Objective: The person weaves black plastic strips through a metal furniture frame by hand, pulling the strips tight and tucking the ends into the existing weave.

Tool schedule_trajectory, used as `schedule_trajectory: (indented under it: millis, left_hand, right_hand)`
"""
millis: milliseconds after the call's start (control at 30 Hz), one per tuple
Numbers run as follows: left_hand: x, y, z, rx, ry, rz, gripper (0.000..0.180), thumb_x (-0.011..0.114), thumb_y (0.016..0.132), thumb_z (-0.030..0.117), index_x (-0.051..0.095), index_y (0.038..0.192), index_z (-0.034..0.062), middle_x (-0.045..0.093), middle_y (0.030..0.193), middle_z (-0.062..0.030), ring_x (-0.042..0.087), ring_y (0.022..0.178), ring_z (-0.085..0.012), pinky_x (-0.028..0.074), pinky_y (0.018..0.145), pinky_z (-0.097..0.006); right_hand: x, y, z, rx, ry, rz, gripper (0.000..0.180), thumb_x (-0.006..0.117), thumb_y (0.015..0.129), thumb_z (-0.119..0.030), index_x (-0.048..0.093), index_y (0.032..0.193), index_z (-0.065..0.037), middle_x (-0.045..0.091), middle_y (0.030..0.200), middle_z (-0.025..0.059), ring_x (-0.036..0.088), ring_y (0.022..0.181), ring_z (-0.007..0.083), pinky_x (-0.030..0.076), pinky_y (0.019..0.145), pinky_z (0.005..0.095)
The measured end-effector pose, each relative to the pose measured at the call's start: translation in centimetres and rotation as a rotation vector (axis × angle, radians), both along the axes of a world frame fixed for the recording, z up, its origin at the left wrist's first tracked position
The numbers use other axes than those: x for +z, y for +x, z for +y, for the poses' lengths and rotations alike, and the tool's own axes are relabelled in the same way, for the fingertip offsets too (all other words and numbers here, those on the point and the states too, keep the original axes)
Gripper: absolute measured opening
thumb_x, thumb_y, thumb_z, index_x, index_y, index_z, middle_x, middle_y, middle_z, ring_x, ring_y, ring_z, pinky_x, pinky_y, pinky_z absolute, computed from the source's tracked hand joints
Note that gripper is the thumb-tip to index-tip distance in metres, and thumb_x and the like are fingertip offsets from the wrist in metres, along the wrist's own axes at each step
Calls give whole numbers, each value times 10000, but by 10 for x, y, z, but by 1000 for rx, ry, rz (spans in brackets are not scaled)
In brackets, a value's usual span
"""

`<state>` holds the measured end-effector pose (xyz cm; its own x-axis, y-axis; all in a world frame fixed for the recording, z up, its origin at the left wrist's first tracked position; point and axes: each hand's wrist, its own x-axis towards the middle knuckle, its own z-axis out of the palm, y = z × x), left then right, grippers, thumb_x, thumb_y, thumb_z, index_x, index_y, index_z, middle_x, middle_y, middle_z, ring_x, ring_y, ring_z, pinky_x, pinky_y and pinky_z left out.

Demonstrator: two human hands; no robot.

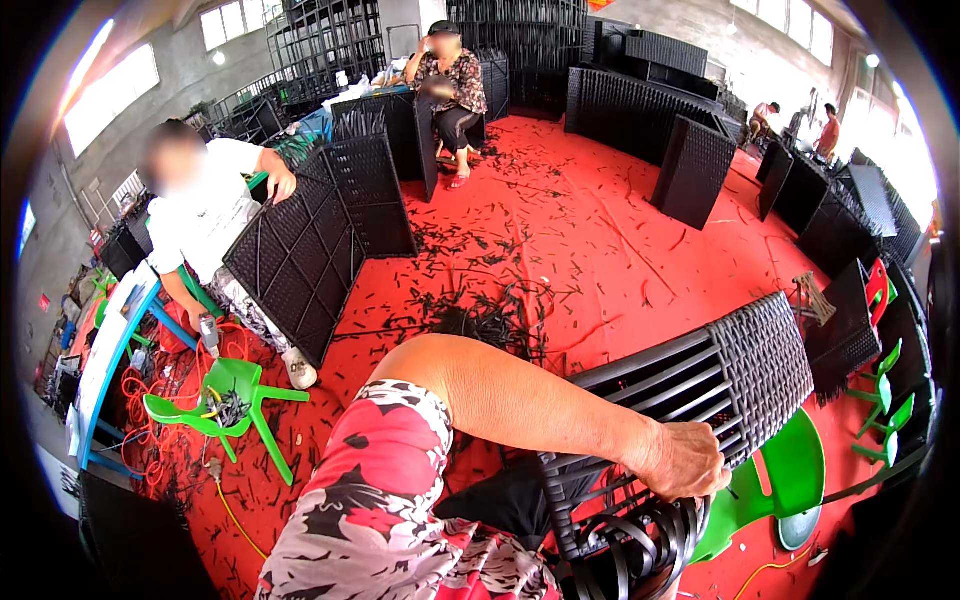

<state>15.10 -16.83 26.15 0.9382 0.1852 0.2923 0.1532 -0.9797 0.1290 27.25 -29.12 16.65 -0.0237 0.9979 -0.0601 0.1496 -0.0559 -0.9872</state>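
My left arm in a red, black and white floral sleeve reaches across to the right. My left hand [688,462] is closed at the edge of a black woven wicker panel [765,375], its fingers curled round black plastic strips. The panel's far right part is tightly woven; beside it, strips [655,400] run parallel with gaps between them. Below my hand, loose strips [645,550] hang in curved loops. My right hand cannot be made out; the panel and the loops fill the area at the lower edge.
A green chair [790,470] stands right of the panel. At left, a person [205,210] holds a power drill [209,335] beside a wicker piece [300,250] and another green chair [235,385]. Strip scraps [480,320] litter the red floor [590,220]. Another person [455,90] sits farther back.
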Motion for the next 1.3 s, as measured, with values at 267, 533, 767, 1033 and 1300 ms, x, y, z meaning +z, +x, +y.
schedule_trajectory:
  millis: [267, 533, 767, 1033, 1300]
  left_hand:
    - [-1, -3, -3, -16, -127, -167, 201, 618, 673, 189, 571, 637, -4, 585, 599, -175, 613, 578, -311, 479, 540, -399]
    - [0, -1, -7, 91, 44, -70, 149, 654, 627, 185, 650, 702, 57, 533, 811, -119, 567, 726, -234, 446, 564, -356]
    - [4, -2, -3, 121, 211, -106, 186, 663, 577, 254, 629, 634, 80, 541, 811, -74, 485, 873, -225, 338, 730, -379]
    - [-7, -2, 4, 71, 150, -81, 225, 660, 586, 278, 646, 674, 71, 543, 885, -115, 484, 910, -251, 353, 752, -400]
    - [-16, 0, 12, -52, 145, -71, 239, 620, 631, 249, 623, 752, 42, 524, 876, -140, 503, 897, -294, 438, 711, -405]
  right_hand:
    - [-5, -2, -15, 21, 4, -20, 310, 691, 736, -119, 591, 1003, 3, 656, 876, 82, 611, 717, 141, 488, 625, 308]
    - [-6, -4, -13, 30, 9, -62, 317, 694, 733, -126, 592, 1004, 3, 656, 879, 87, 613, 722, 141, 487, 624, 309]
    - [2, -3, 5, 35, 7, -110, 323, 696, 730, -131, 593, 1005, 2, 657, 881, 90, 614, 726, 141, 486, 623, 310]
    - [10, -2, 19, 80, 17, -173, 329, 699, 727, -138, 594, 1006, 2, 657, 884, 95, 616, 731, 141, 485, 622, 311]
    - [12, 7, 20, 125, 121, -343, 336, 701, 724, -144, 595, 1007, 2, 658, 886, 99, 618, 735, 141, 484, 621, 312]
